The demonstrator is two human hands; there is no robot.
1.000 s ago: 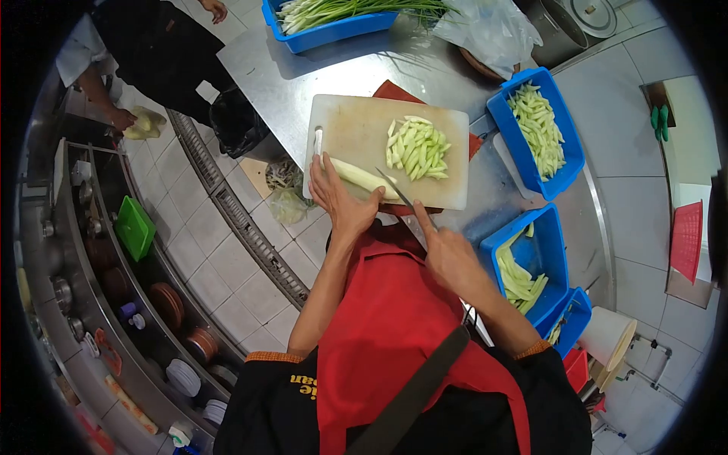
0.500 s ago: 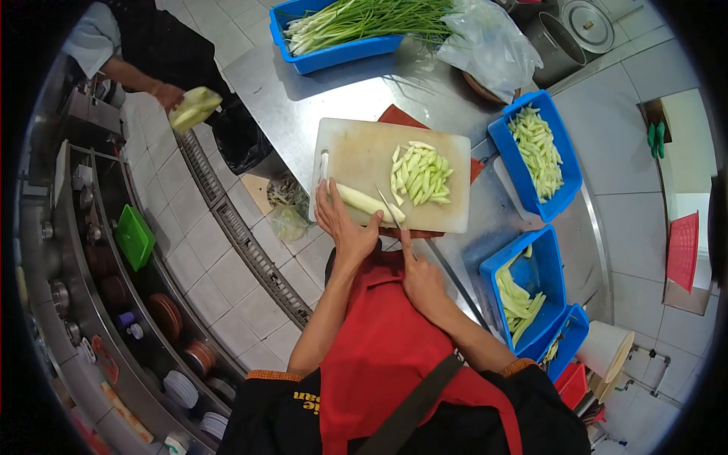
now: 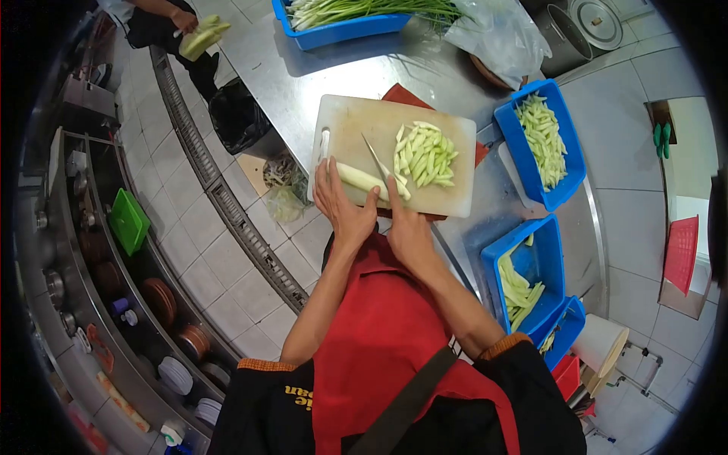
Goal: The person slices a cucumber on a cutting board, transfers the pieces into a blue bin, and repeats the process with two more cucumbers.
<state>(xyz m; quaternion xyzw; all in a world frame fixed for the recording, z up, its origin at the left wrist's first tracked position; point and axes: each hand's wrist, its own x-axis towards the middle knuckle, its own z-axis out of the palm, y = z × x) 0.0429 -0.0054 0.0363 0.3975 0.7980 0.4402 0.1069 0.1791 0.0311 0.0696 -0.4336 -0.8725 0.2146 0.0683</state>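
My left hand (image 3: 347, 212) presses a long, peeled, pale green vegetable (image 3: 359, 179) onto the white cutting board (image 3: 355, 121), its fingers over the left end. My right hand (image 3: 410, 233) grips a knife (image 3: 373, 154), whose blade lies across the vegetable near its right end and points up and left. Its handle is hidden under my fingers. To the right of the blade, a heap of pale green cut pieces (image 3: 426, 155) covers part of the board. A red-brown cloth (image 3: 402, 92) sticks out from beneath the board.
Spring onions fill a blue tub (image 3: 349, 32) at the back. At right stand blue tubs of cut pieces (image 3: 556, 199) and long pale strips (image 3: 489, 265). A plastic bag (image 3: 497, 38) lies behind. Another person's hand (image 3: 183, 20) carries pale vegetables beside a black bin (image 3: 235, 121).
My right hand and the knife have shifted left along the vegetable, and the blade sits more upright. The other person has moved up and away. The whole view has shifted slightly.
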